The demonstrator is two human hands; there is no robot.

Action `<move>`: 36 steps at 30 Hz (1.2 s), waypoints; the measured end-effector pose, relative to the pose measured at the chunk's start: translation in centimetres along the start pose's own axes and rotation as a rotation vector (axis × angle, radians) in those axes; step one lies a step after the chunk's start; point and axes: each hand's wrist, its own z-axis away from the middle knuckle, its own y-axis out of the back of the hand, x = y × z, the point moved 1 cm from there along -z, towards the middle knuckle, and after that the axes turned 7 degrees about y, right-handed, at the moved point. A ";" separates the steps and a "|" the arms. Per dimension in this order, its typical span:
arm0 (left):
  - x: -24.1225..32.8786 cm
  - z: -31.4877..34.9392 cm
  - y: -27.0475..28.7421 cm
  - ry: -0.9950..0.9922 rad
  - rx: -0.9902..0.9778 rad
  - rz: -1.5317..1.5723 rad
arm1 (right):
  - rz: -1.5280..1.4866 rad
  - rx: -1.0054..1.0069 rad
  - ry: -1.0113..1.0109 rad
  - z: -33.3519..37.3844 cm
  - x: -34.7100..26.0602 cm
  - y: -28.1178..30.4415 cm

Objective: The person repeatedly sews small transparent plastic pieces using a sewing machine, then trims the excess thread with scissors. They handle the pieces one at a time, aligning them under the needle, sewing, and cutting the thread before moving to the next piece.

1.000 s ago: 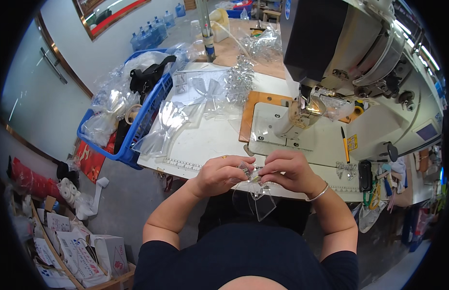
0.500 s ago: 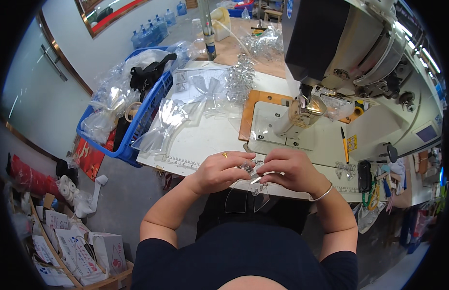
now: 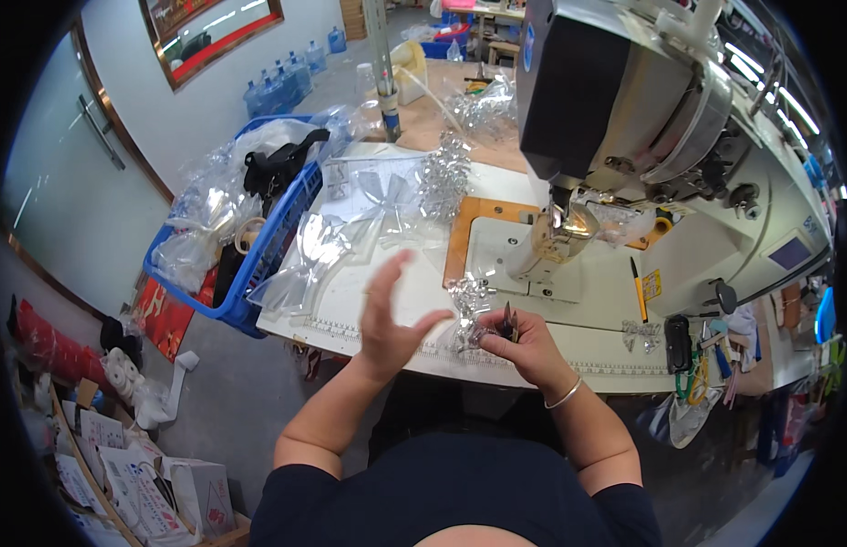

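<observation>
silver and clear plastic: one piece at the bench front

1. work position. the bunched silvery piece [image 3: 469, 310] is near the front edge of the white bench [image 3: 597, 328], between the two hands.

2. left hand [image 3: 385, 328]. released and blurred, fingers spread; contact with the piece cannot be confirmed.

3. right hand [image 3: 527, 348]. grasping dark snips [image 3: 507, 323], points outward. the silvery piece is at its thumb; whether it is also pinched cannot be told.

4. progress, by judgement. the silvery piece appears formed; completion of its trimming cannot be verified. a silvery heap [image 3: 444, 180], toward the bench's rear edge, suggests similar work done. clear bow-shaped pieces [image 3: 316, 244] near the left edge appear flat and still to be worked. a small silvery piece [image 3: 640, 335] lies near the front right corner.
</observation>
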 end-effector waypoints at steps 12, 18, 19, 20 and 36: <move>-2.3 2.9 -1.3 0.700 -0.427 0.421 | 0.075 0.019 0.068 -0.2 1.3 0.3; -0.1 4.0 -0.6 0.966 -0.592 0.673 | -0.002 -0.030 -0.033 0.0 2.0 0.5; -0.1 3.9 -0.9 0.990 -0.592 0.742 | -0.009 -0.060 -0.006 0.0 2.0 0.3; -0.3 3.6 -1.1 1.008 -0.590 0.810 | 0.035 -0.066 0.009 -0.1 2.1 0.2; -2.2 3.4 -1.4 0.986 -0.673 0.664 | -0.345 0.121 0.026 -2.4 1.9 0.8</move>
